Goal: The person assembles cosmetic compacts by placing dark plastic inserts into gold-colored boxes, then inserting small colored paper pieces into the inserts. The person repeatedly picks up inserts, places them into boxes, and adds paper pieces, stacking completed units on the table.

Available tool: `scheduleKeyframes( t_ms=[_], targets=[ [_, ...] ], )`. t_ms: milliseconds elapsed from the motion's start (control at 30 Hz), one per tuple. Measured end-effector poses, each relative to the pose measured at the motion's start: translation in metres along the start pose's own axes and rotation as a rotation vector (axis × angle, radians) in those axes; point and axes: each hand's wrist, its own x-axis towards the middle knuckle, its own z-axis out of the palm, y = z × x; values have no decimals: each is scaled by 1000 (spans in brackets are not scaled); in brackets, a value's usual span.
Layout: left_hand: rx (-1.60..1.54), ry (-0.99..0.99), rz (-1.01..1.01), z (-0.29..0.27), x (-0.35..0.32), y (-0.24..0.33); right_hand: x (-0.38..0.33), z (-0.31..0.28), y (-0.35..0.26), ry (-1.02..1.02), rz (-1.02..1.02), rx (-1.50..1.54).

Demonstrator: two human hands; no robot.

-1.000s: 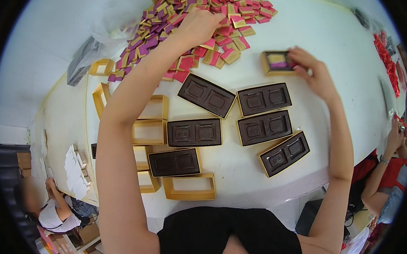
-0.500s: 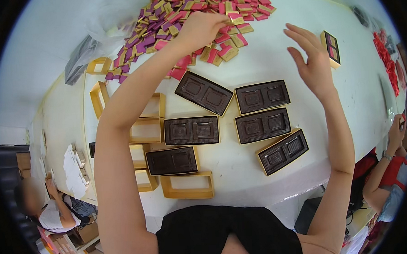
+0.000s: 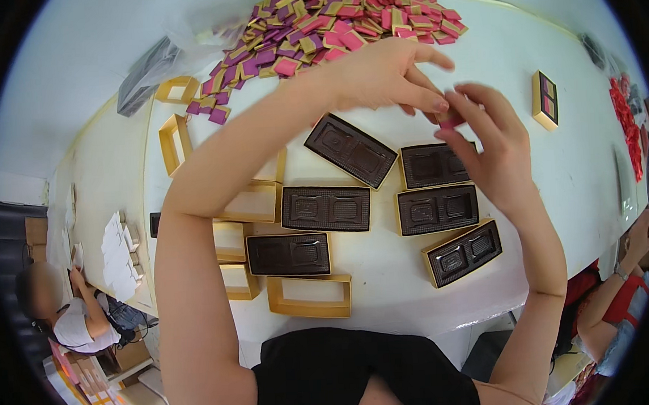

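At two o'clock above the table, the right hand pinches a pink piece in a narrow grip beside the left hand, whose hold is unclear, where a light, level touch would likely best protect it.

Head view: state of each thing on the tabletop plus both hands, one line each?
Left hand: fingertips at the pink piece, grip unclear
Right hand: pinching the pink piece
Pink piece: held, blurred
Far-right box: open, loaded
Brown trays: boxed, visible wells unfilled
Gold frames: hollow, no trays visible inside
Pile: loose, heaped
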Motion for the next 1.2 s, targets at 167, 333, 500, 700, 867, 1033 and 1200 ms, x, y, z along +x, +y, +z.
scheduleKeyframes(
  t_ms=[167,333,500,700,867,1033,1200],
  targets=[
    [778,647,22,-176,38,-140,-32,-2,1,-73,84,25],
    [1019,426,140,-221,31,-211,-54,11,16,-52,45,-96],
    [999,286,25,-195,13,-165,-53,3,25,-110,33,-60],
    [1076,593,15,-187,9,-176,-64,-11,30,-211,-11,-75],
    [-778,203,-41,-92,4,-100,-64,-11,23,-419,-76,-211],
    [-711,85,-268,5,-22,-31,-66,-16,22,-438,-107,-353],
    [-723,23,-280,27,-31,-9,-45,-12,18,-165,84,124]
  ],
)
